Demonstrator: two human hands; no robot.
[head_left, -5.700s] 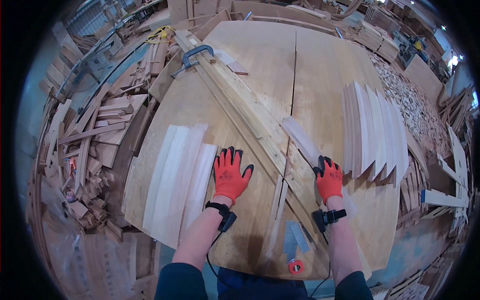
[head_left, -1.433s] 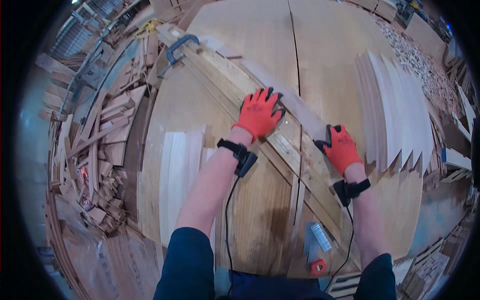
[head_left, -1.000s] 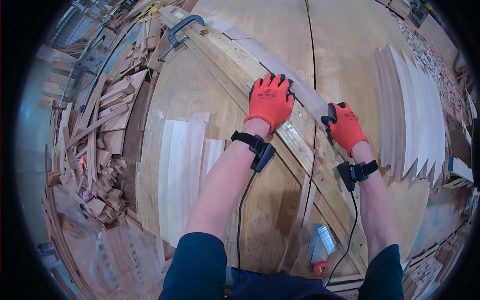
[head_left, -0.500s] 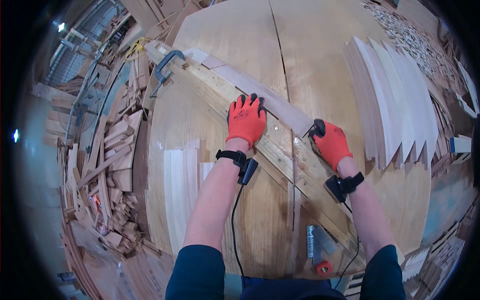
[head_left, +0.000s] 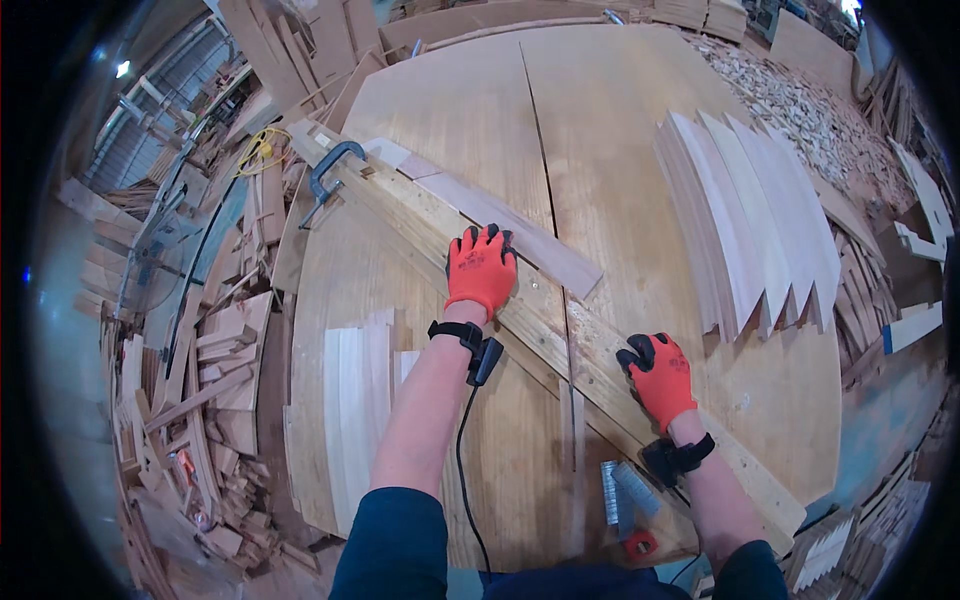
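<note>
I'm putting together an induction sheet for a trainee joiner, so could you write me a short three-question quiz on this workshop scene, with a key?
1. Multiple choice. Where along the long, straight, yellowish wooden plank does the blue-grey, C-shaped metal clamp sit?
A) At its middle
B) Toward the end farthest from the person
C) At the end nearest the person

2. True or false? The small red tape measure lies nearer the red-gloved right hand than the red-gloved left hand.

3. Fill in the blank. The red gloves have ____ fingertips.

Key: 1. B; 2. True; 3. black
</note>
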